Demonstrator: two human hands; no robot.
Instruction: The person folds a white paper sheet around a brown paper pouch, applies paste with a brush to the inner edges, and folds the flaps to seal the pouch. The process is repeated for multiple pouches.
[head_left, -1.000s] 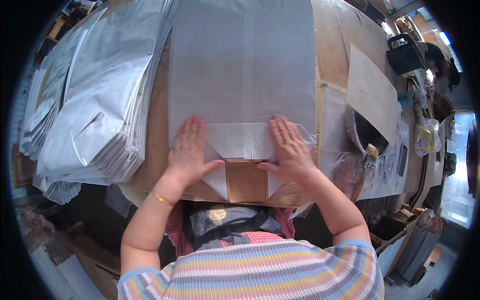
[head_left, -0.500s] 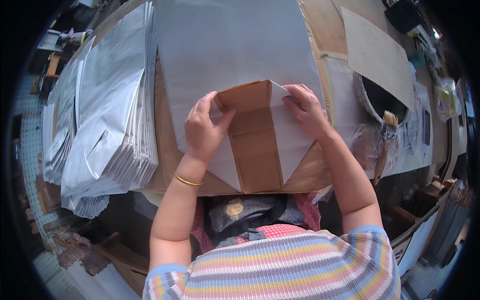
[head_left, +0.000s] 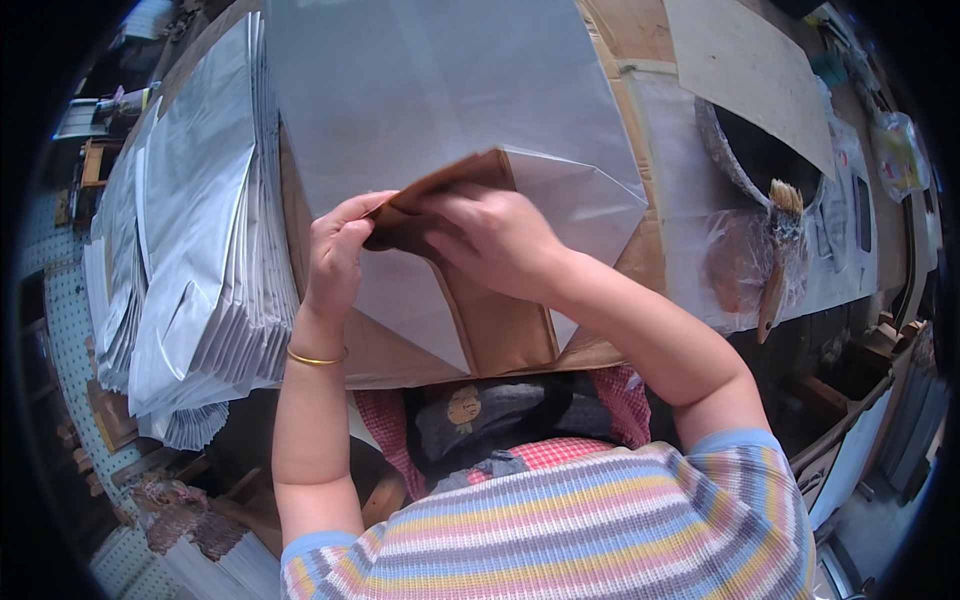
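A large silver-grey paper bag lies in front of me, its near end spread out around a brown inner strip. My left hand is closed in a pinch on the raised left corner of the brown flap. Inside that flap, the fingers of my right hand stretch leftward, somewhat apart, against the brown paper. Their tips are blurred and partly hidden in the dark fold. To the right of the flap, the bag's silver side spreads out into a pointed fold.
Stacked silver bags stand at the left edge of the table. On the right, a brush rests by a dark round tub, partly covered by a flat board. Brown cardboard lies under the bag.
My right hand has let go of the flap's right corner and moved left into the fold. My left hand has shifted left, pulling its corner along. The right silver side has spread outward.
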